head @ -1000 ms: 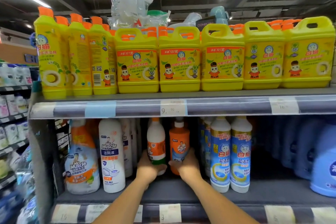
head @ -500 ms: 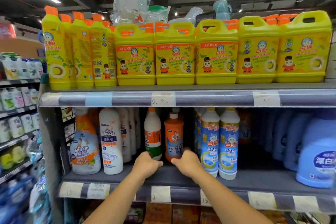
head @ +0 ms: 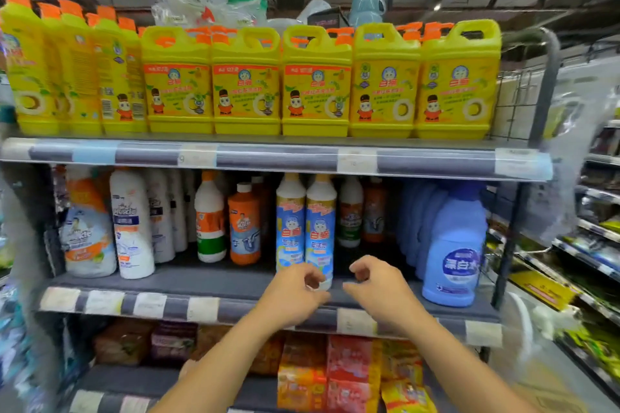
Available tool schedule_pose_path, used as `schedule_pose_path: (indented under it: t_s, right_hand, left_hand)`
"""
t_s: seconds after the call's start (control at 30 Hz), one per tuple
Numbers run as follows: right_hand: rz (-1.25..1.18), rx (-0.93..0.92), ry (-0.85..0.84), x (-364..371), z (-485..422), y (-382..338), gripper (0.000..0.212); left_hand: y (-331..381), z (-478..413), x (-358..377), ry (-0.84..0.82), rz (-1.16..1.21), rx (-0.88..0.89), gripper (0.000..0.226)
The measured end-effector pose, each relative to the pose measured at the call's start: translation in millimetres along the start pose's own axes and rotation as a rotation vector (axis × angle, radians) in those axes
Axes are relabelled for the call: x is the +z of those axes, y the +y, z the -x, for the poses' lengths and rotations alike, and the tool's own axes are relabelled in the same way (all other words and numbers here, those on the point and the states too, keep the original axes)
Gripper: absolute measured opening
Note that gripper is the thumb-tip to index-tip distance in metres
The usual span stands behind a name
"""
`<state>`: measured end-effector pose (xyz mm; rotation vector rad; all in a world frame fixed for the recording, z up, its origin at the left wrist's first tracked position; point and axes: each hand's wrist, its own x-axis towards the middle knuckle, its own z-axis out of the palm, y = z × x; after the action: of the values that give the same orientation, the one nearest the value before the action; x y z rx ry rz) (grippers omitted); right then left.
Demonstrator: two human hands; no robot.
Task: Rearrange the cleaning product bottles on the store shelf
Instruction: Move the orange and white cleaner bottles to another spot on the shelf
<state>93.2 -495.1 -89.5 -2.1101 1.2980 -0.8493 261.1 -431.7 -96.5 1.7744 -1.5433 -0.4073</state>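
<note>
On the middle shelf (head: 235, 282), two blue-labelled bottles (head: 306, 228) stand upright, touching side by side at the front edge. Left hand (head: 295, 292) hangs in front of their bases, fingers loosely curled, holding nothing. Right hand (head: 375, 285), at three o'clock from the left, is likewise empty and half-curled, before a bare gap. An orange bottle (head: 244, 225) and a white bottle (head: 210, 218) stand at nine o'clock of the pair, set further back. Judgement: the pair appears next. Recommend gripping each low on the body, sliding rather than lifting, labels kept forward, clear of the large blue jug (head: 453, 251).
</note>
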Motion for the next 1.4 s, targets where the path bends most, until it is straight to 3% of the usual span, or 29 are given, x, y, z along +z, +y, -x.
schedule_pose_path:
  t_s: [0.17, 0.43, 0.53, 0.63, 0.73, 0.93, 1.13, 1.3, 1.4]
  right_hand:
    - [0.24, 0.009, -0.028, -38.5, 6.9, 40.9, 0.049]
    - [0.253, -0.056, -0.013, -51.2, -31.2, 43.4, 0.052]
    - [0.224, -0.006, 0.019, -49.1, -58.0, 35.4, 0.042]
    - [0.226, 0.07, 0.043, -43.0, -94.7, 27.0, 0.03]
    - [0.12, 0.196, 0.066, -33.7, -135.1, 27.5, 0.027]
    - [-0.335, 0.309, 0.225, -8.5, -190.4, 46.1, 0.032]
    - [-0.475, 0.343, 0.285, 9.0, -223.3, 48.1, 0.04]
    - [-0.516, 0.319, 0.318, 11.4, -241.5, 57.9, 0.05]
    - [-0.494, 0.298, 0.315, 12.8, -253.5, 64.2, 0.052]
  left_hand:
    - [33.7, -2.8, 49.5, -0.034, -0.15, 0.013, 0.043]
    - [58.9, -30.0, 85.4, -0.098, -0.203, -0.015, 0.041]
    - [59.3, -51.9, 94.6, -0.092, -0.191, -0.045, 0.054]
    - [58.5, -77.5, 102.0, -0.022, -0.115, -0.089, 0.051]
    - [55.9, -105.3, 110.7, 0.043, 0.033, -0.176, 0.043]
    - [48.6, -148.3, 130.4, 0.184, 0.201, -0.238, 0.039]
    - [40.1, -178.9, 140.4, 0.235, 0.278, -0.296, 0.045]
    - [36.1, -196.4, 146.2, 0.299, 0.399, -0.338, 0.038]
    - [37.6, -201.7, 153.0, 0.376, 0.453, -0.268, 0.04]
